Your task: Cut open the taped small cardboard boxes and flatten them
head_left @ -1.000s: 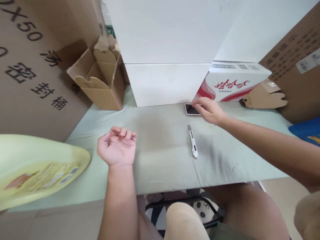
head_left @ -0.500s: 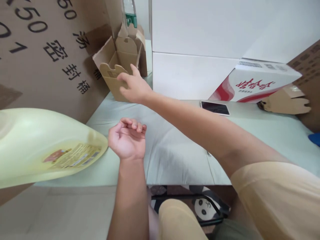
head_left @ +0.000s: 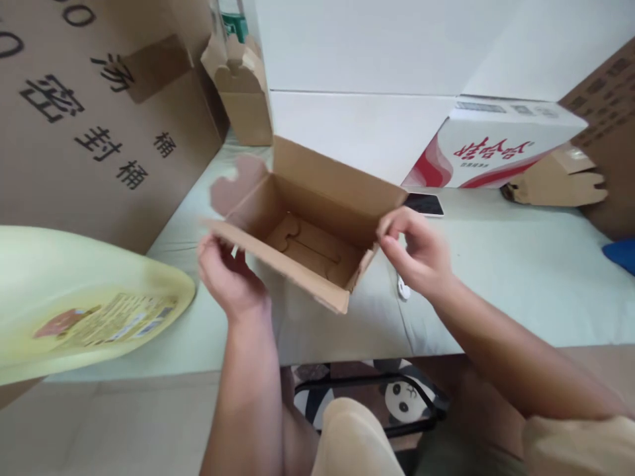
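Observation:
An open brown cardboard box (head_left: 317, 248) is held up in front of me, tilted so its bare inside faces me. The interlocked bottom flaps show within it. At its left end my left hand (head_left: 233, 274) grips the near wall from below, some fingers hidden behind the cardboard. With thumb and fingers closed, my right hand (head_left: 417, 248) pinches the right end near the upper corner. A notched flap (head_left: 241, 185) sticks out at the box's far left, blurred by motion.
A second cardboard box (head_left: 245, 112) stands at the back left beside a large printed carton (head_left: 99, 119). A pale yellow plastic basin (head_left: 89, 297) juts in from the left. A phone (head_left: 425, 204) lies behind my right hand, near a white-and-red carton (head_left: 496, 149).
My right hand has brought one box from the back left to the middle. The left hand has closed on its left side. The view has shifted slightly right.

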A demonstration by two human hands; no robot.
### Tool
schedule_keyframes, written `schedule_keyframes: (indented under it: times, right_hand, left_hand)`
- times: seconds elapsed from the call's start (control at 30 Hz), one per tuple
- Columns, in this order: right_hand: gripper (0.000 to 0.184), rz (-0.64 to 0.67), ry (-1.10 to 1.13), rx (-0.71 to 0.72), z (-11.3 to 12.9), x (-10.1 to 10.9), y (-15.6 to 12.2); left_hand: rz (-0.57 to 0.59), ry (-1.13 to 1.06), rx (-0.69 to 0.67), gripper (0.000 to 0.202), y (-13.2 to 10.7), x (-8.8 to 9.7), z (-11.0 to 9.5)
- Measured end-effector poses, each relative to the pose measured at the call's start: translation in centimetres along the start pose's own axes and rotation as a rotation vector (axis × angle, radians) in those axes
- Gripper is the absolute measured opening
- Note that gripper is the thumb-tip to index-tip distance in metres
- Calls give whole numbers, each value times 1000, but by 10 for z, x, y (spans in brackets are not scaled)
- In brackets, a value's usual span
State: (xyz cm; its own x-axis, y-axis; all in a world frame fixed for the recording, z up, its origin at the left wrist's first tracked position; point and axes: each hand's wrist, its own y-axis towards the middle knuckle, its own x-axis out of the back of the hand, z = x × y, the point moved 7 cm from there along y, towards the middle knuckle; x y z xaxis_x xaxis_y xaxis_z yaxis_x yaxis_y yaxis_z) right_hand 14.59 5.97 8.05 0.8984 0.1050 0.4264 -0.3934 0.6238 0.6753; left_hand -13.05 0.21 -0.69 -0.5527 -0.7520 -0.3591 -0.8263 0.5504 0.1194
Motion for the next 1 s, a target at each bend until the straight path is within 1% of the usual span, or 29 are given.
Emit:
schedule_keyframes:
  times: [0.07, 0.1, 0.13, 0.23, 0.3, 0.33, 0.4, 0.43, 0.47, 0.5, 0.53, 0.6, 0.67, 0.7, 0.73, 0.8, 0.9, 1.0]
  right_hand:
    - [22, -26, -17, -11, 10, 27, -28]
    - [21, -41, -26, -15, 14, 37, -39]
    - [21, -53, -35, -13, 18, 45, -48]
    - [19, -85, -69, -2, 22, 60, -66]
    - [16, -186, -144, -26, 15, 69, -75]
    - [21, -263, -183, -62, 8, 75, -79]
    - [47, -401, -206, -173, -9, 85, -88]
    - [62, -432, -176, -238, -18, 87, -91]
    - [73, -427, -121, -302, -27, 86, -93]
    - [77, -388, -52, -363, -35, 84, -94]
    - [74, -325, 14, -413, -41, 80, -94]
    - [52, -177, 109, -456, -44, 73, -94]
    - [30, -56, 157, -404, -39, 68, -95]
    - [24, -17, 178, -354, -35, 67, -96]
    - [23, 13, 210, -301, -31, 66, -97]
    - [28, 61, 293, -237, -26, 65, -100]
    - [30, 83, 342, -228, -26, 65, -103]
    - [26, 104, 309, -212, -24, 63, -102]
  left_hand:
    - [37, -10, -97, 30, -9, -14, -6]
    - [46, -21, -137, 33, -14, -20, -9]
    - [94, -26, -161, 36, -20, -29, -11]
    - [285, -56, -158, 46, -34, -55, -12]
    - [379, -57, -146, 45, -42, -68, -11]
    - [400, -54, -145, 42, -44, -73, -11]
    - [397, -62, -157, 32, -47, -79, -9]
    - [396, -69, -161, 29, -48, -82, -7]
    - [394, -72, -166, 28, -49, -84, -4]
    - [391, -73, -171, 30, -49, -86, -1]
    - [388, -69, -175, 33, -48, -88, 2]
    - [361, -50, -194, 38, -47, -88, 8]
    - [346, -20, -228, 41, -47, -87, 10]
    - [363, 1, -242, 42, -48, -88, 11]
    - [391, 30, -254, 44, -48, -89, 11]
    - [476, 125, -289, 42, -51, -93, 9]
    - [567, 312, -355, 28, -53, -97, 6]
    - [603, 445, -395, 25, -53, -97, 2]
